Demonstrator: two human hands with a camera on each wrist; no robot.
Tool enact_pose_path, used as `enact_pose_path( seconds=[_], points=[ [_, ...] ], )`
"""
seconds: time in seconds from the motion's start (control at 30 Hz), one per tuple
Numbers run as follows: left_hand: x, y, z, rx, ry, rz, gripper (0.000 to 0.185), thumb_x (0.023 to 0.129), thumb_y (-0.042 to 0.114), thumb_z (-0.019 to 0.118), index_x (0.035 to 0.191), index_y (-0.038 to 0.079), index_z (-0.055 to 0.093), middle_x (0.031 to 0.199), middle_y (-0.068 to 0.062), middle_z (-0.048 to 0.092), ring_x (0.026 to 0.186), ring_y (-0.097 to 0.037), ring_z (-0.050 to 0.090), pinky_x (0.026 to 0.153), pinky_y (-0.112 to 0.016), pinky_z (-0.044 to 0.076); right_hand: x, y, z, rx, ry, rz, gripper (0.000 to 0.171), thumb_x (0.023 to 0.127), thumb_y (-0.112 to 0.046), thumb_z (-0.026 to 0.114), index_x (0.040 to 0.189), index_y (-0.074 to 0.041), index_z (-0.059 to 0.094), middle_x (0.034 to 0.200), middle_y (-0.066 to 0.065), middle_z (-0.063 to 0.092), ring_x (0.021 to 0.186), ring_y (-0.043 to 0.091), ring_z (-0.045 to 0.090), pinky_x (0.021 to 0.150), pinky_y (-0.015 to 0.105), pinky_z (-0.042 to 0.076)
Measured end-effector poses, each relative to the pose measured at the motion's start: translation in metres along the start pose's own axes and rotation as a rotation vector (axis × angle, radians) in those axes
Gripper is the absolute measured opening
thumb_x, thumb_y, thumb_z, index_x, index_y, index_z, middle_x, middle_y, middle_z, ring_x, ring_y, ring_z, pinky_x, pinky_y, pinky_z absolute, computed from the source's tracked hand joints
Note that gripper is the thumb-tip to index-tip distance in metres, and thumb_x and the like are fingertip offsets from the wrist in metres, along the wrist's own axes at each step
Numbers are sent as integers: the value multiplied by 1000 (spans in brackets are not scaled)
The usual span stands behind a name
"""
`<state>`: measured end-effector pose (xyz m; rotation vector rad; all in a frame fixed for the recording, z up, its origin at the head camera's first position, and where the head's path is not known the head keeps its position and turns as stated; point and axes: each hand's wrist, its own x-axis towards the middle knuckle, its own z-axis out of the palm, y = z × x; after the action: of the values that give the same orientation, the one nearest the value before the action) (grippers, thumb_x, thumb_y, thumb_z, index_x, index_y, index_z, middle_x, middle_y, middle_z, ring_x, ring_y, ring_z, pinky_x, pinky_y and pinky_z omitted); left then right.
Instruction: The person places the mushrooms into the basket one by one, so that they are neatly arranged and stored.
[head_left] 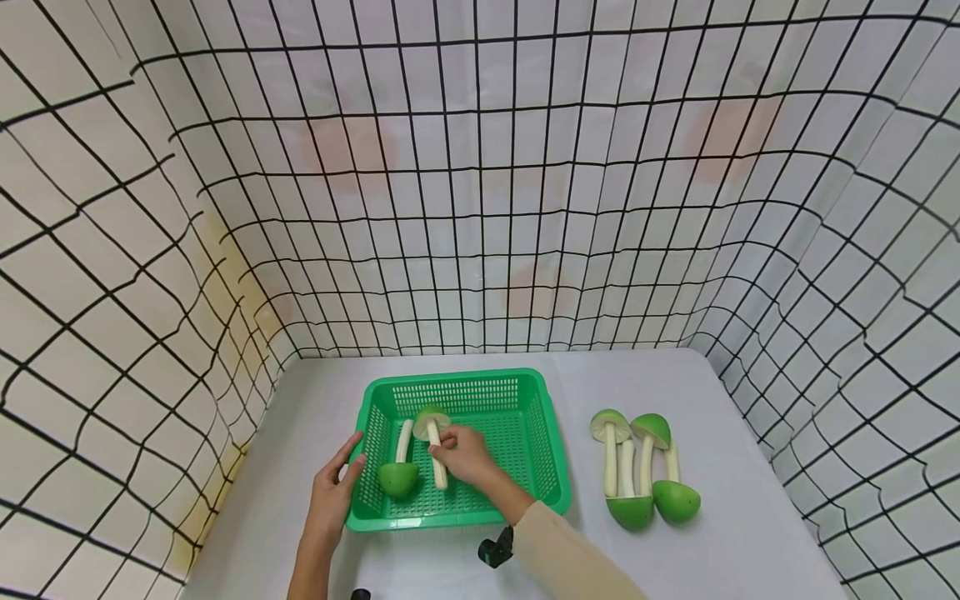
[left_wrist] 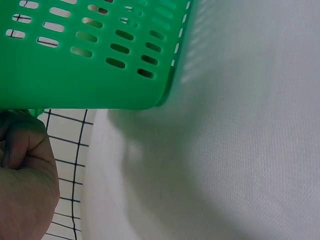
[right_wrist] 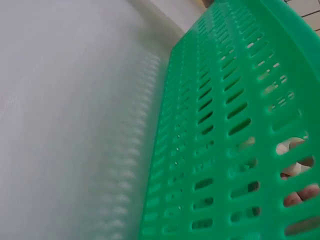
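Observation:
In the head view, my right hand (head_left: 467, 454) pinches the pale stem of a toy mushroom (head_left: 437, 454) inside the green basket (head_left: 556, 450). That mushroom's green cap points to the far side. Another mushroom (head_left: 399, 481) lies to its left in the basket, cap toward me. My left hand (head_left: 332, 492) holds the basket's left rim with thumb and fingers. The left wrist view shows part of this hand (left_wrist: 27, 170) below the rim. Through the slots in the right wrist view, only bits of fingers (right_wrist: 301, 195) and pale stem appear.
On the white table (head_left: 600, 567), right of the basket, several green-capped mushrooms (head_left: 630, 512) lie side by side, caps at alternating ends. Black netting (head_left: 480, 208) over white sheets encloses the back and sides. A small black device (head_left: 495, 551) sits by the right wrist.

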<state>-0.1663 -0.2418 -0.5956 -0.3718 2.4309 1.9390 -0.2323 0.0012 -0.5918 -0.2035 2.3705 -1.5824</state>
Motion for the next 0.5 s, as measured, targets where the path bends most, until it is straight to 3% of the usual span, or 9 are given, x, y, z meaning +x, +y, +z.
enact_pose_path(
  seconds=[0.5],
  points=[
    [0, -2, 1, -9, 5, -1, 54, 105, 41, 58, 156, 25, 47, 168, -8, 31, 157, -38, 21, 113, -61, 37, -1, -7, 17, -36, -6, -2, 26, 99, -16, 69, 116, 4, 68, 98, 12, 68, 83, 21, 67, 67, 36, 56]
  ],
)
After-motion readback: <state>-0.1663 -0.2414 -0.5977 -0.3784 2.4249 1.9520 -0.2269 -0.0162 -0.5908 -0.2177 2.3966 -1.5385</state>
